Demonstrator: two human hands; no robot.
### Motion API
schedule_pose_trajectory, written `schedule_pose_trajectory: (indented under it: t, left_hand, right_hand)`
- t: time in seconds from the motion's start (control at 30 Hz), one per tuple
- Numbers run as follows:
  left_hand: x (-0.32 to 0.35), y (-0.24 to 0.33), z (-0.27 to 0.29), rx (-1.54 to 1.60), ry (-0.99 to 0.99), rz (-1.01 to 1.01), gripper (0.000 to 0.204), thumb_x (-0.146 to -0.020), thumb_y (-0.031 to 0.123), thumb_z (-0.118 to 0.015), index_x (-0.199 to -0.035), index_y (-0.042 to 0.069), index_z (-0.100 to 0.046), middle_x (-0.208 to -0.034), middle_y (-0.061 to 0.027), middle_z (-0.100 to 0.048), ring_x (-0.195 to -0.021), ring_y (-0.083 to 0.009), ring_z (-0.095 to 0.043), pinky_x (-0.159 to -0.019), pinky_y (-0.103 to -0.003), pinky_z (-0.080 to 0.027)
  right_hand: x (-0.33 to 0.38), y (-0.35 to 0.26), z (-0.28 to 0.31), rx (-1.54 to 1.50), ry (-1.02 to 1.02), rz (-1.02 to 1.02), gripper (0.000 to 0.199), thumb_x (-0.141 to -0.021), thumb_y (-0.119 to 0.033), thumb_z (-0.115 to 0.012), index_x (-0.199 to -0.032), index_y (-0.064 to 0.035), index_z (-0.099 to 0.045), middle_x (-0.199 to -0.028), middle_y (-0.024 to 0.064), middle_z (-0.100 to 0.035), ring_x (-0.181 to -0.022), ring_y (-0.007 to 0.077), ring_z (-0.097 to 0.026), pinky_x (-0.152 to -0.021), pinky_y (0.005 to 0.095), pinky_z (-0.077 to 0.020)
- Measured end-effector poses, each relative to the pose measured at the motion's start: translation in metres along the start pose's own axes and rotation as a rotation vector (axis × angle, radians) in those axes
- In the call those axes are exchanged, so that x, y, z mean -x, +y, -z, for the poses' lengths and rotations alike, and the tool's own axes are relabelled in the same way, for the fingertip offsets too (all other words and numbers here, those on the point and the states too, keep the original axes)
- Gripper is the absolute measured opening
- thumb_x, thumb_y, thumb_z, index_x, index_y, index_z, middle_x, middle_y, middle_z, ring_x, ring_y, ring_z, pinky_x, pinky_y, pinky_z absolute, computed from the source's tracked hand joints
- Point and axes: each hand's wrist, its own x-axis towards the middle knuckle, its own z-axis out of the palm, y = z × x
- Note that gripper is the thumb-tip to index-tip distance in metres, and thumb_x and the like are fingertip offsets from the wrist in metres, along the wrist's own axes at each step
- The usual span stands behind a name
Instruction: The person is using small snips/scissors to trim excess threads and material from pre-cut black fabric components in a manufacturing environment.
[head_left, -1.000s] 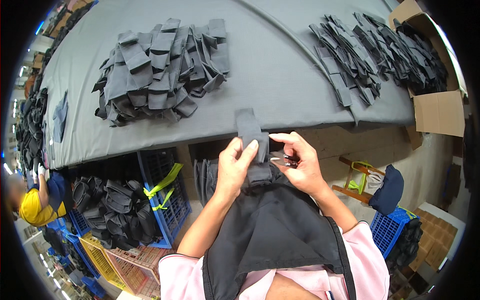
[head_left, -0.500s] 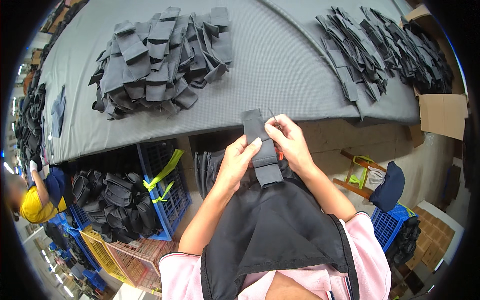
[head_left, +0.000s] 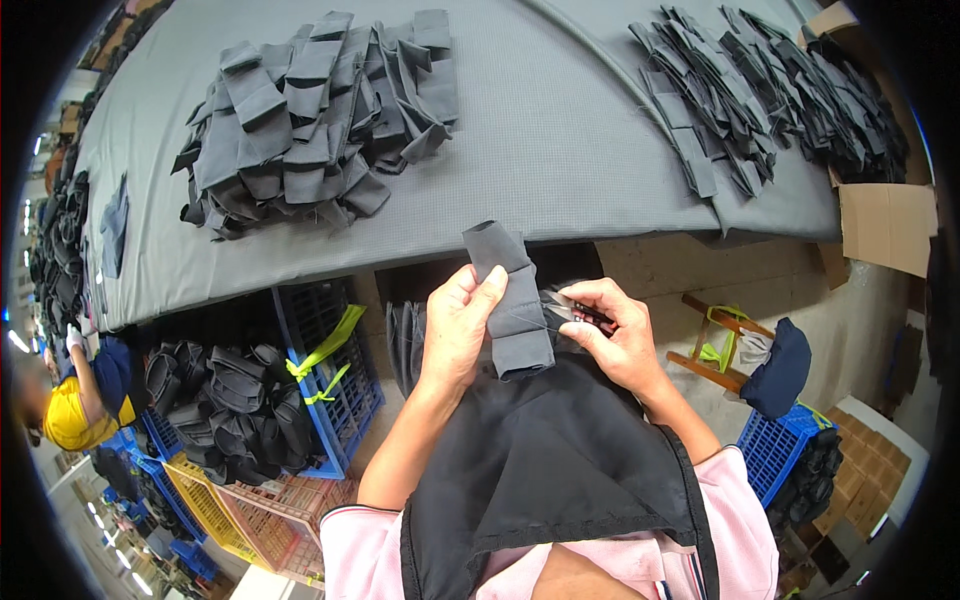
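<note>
The folded grey cloth piece (head_left: pixel 508 300) has moved a little since a moment ago. It was up by the edge of the tabletop (head_left: pixel 560 150) and now it sits lower and nearer to the person, over the black apron (head_left: pixel 540 460) on their lap. The right hand (head_left: pixel 615 335) has come in closer to it too, and the small clippers (head_left: pixel 575 312) in that hand now point at the right side of the cloth, where a thin thread seems to stick out. It looks like the trimming of loose threads on this piece is under way, though I cannot tell if the blades are touching the thread. The left hand (head_left: pixel 460 325) is curled around the left side of the cloth, with the thumb on the front and the fingers behind, so it holds the piece upright and steady. The right hand is closed around the clippers, with the fingers bent and the knuckles turned up. Both forearms come up from the near edge, and the wrists are close together. On the far left of the tabletop lies a big pile of grey cloth pieces (head_left: pixel 310 120). On the far right lies a pile of darker strips (head_left: pixel 770 100).
</note>
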Motion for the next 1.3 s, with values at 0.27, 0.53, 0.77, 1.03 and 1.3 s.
schedule_pose_trajectory:
  t: [0.27,0.53,0.77,1.03,1.3]
  left_hand:
    - [0.004,0.002,0.001,-0.002,-0.019,-0.013,0.021,-0.093,0.019,-0.060,-0.099,0.000,-0.062,-0.086,-0.0013,-0.064,-0.075,-0.0053,-0.056,-0.068,-0.022,-0.047]
    - [0.004,0.003,0.001,0.056,-0.069,0.030,0.023,-0.093,0.020,-0.060,-0.102,-0.001,-0.061,-0.090,-0.0025,-0.065,-0.078,-0.0060,-0.057,-0.072,-0.022,-0.047]
    - [0.008,0.004,-0.002,0.046,-0.069,-0.026,0.022,-0.093,0.018,-0.059,-0.103,-0.001,-0.061,-0.093,-0.0033,-0.065,-0.080,-0.0067,-0.058,-0.074,-0.023,-0.048]
    - [0.007,0.006,-0.006,0.034,-0.045,-0.028,0.019,-0.093,0.018,-0.059,-0.101,0.001,-0.061,-0.089,-0.0008,-0.063,-0.076,-0.0043,-0.055,-0.069,-0.020,-0.045]
    - [0.009,0.002,0.001,-0.279,0.022,-0.253,0.020,-0.091,0.019,-0.063,-0.081,0.002,-0.056,-0.062,0.0090,-0.044,-0.056,0.0009,-0.031,-0.047,-0.019,-0.023]
  right_hand:
    - [0.000,0.000,-0.001,0.029,-0.065,0.049,0.029,-0.077,0.001,-0.069,-0.104,0.0006,-0.061,-0.095,0.0070,-0.065,-0.083,0.0102,-0.061,-0.072,0.0226,-0.0481]
    - [0.001,0.005,-0.002,-0.207,-0.107,-0.074,0.024,-0.080,-0.001,-0.067,-0.103,0.0018,-0.060,-0.093,0.0068,-0.065,-0.081,0.0108,-0.062,-0.073,0.0230,-0.0489]
    - [0.002,-0.011,-0.005,-0.022,-0.076,0.010,0.020,-0.083,0.000,-0.063,-0.102,0.0019,-0.057,-0.092,0.0087,-0.065,-0.082,0.0129,-0.062,-0.073,0.0258,-0.0502]
    - [0.005,-0.008,-0.007,-0.290,0.002,-0.069,0.021,-0.081,-0.001,-0.068,-0.101,0.0000,-0.061,-0.085,0.0067,-0.065,-0.072,0.0112,-0.062,-0.064,0.0242,-0.0497]
    - [-0.001,-0.030,0.003,0.607,-0.003,0.443,0.031,-0.068,-0.005,-0.075,-0.096,-0.0027,-0.061,-0.073,0.0075,-0.063,-0.059,0.0189,-0.059,-0.057,0.0292,-0.0456]
